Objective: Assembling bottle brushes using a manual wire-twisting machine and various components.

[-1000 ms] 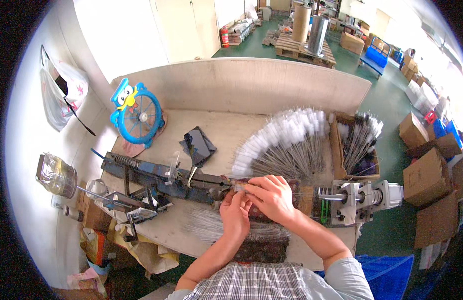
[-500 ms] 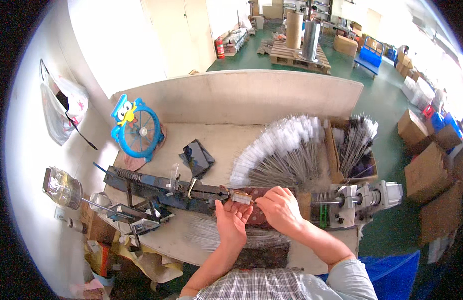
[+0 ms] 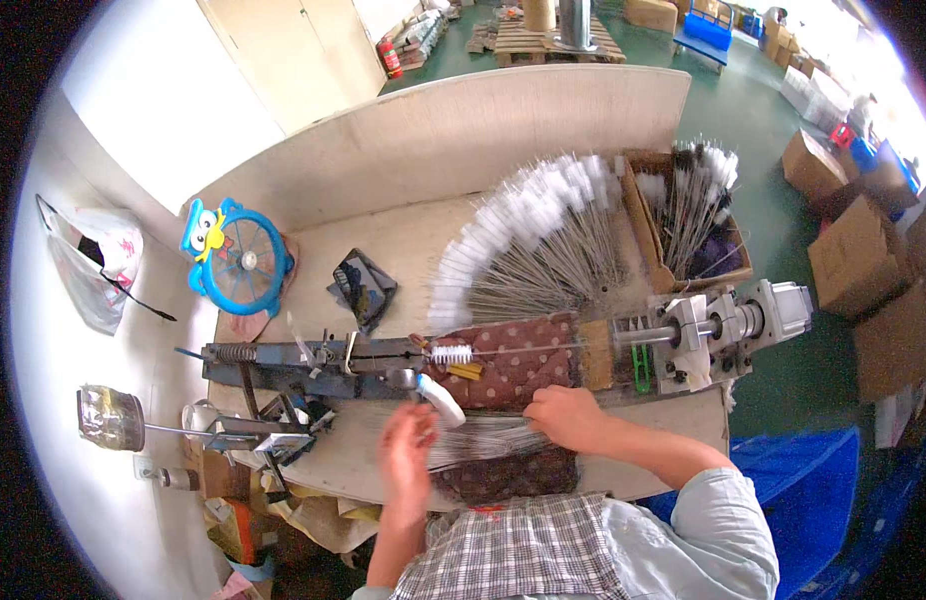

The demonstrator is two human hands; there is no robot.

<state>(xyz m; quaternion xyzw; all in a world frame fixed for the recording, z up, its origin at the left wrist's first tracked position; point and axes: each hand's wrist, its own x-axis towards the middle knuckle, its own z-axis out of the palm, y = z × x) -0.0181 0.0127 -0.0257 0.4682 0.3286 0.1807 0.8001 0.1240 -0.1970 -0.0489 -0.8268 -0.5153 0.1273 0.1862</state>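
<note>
A small white bristle brush on a long twisted wire stem is stretched between the clamp bar on the left and the motor-driven spindle on the right. My left hand is smeared by motion, just below a white curved piece with a blue end; whether it touches that piece I cannot tell. My right hand rests with fingers bunched at the right end of a bundle of loose wires; what its fingertips hold is hidden. A brown dotted cloth lies under the brush.
Finished white brushes fan across the bench, beside a cardboard box of more brushes. A blue toy-shaped fan and a dark flat packet stand behind the clamp bar. A low board edges the bench's back.
Both hands have left the brush area and come down toward me, the left blurred and lower left, the right to the wire bundle. The brush now shows uncovered. The view has shifted.
</note>
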